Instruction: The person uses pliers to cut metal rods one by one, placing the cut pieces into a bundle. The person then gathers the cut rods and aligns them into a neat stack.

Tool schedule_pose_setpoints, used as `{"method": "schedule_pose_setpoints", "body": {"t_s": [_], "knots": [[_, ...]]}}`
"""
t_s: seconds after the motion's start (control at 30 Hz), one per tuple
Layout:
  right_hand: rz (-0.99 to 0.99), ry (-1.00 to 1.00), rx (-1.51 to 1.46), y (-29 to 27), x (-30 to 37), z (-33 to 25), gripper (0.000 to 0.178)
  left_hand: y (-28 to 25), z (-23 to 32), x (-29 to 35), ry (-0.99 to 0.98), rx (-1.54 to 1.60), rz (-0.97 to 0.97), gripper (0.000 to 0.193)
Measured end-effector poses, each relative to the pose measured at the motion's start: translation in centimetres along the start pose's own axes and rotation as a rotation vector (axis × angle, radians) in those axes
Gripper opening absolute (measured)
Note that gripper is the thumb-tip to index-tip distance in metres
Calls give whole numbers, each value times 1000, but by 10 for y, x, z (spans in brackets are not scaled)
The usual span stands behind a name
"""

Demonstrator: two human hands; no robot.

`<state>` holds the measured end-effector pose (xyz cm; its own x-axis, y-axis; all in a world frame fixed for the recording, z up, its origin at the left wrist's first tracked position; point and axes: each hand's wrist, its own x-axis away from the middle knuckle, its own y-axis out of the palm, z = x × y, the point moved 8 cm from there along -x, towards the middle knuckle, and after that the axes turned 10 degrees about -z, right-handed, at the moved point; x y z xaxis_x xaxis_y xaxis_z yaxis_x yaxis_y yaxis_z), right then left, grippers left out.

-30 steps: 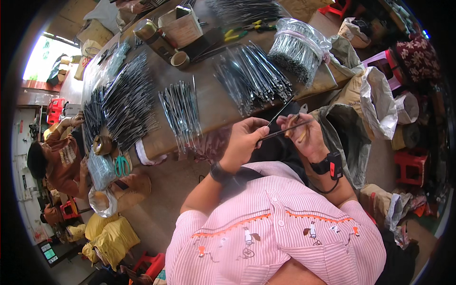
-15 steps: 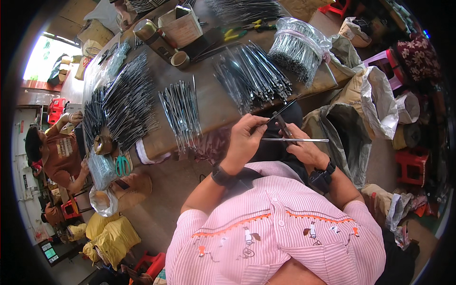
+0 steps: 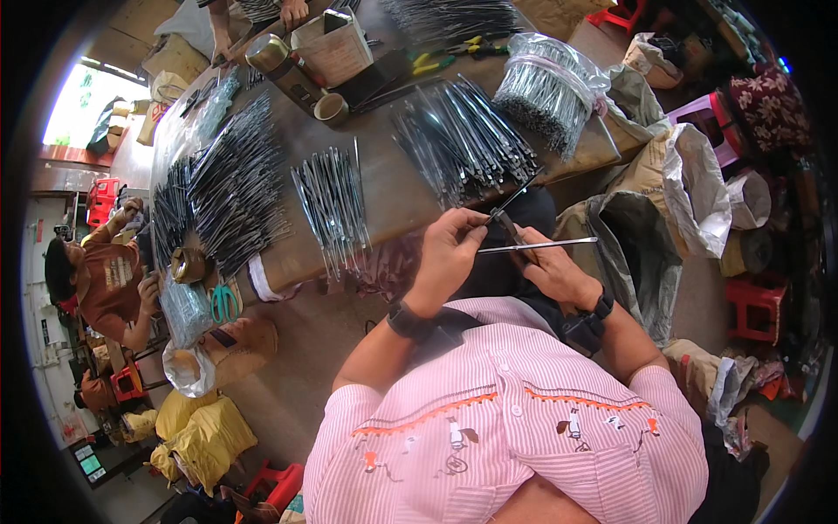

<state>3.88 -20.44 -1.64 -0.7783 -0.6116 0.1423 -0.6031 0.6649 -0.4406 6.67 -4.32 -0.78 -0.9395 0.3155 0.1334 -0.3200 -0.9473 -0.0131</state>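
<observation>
My left hand (image 3: 452, 253) and my right hand (image 3: 552, 272) meet just below the table's near edge. Between them I hold a thin dark metal tool (image 3: 515, 210) that sticks up toward the table, and a slim silver rod (image 3: 541, 247) that points right. My left fingers pinch the joint where the two pieces cross; my right hand grips the rod from below. A black watch sits on each wrist. A heap of similar dark tools (image 3: 463, 144) lies on the table right above my hands.
The wooden table (image 3: 393, 188) carries a smaller pile of tools (image 3: 332, 205), a large heap (image 3: 223, 188) at left, a bagged bundle of metal rods (image 3: 546, 92), a cardboard box (image 3: 332, 48) and a cup (image 3: 332, 107). A person (image 3: 96, 279) sits at left. Open sacks (image 3: 690, 188) stand right.
My hands have dropped from near my face to lap height, and the silver rod now lies level, pointing right. The dark tool stays pinched in my left fingers.
</observation>
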Motion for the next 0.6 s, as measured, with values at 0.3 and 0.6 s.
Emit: {"method": "schedule_pose_setpoints", "body": {"t_s": [0.3, 0.6], "knots": [[209, -73, 177, -9, 3, 2, 38, 0, -7, -2, 4, -35, -27, 13], [147, 86, 105, -10, 3, 5, 27, 3, 0, 1, -98, 55, -53, 8]]}}
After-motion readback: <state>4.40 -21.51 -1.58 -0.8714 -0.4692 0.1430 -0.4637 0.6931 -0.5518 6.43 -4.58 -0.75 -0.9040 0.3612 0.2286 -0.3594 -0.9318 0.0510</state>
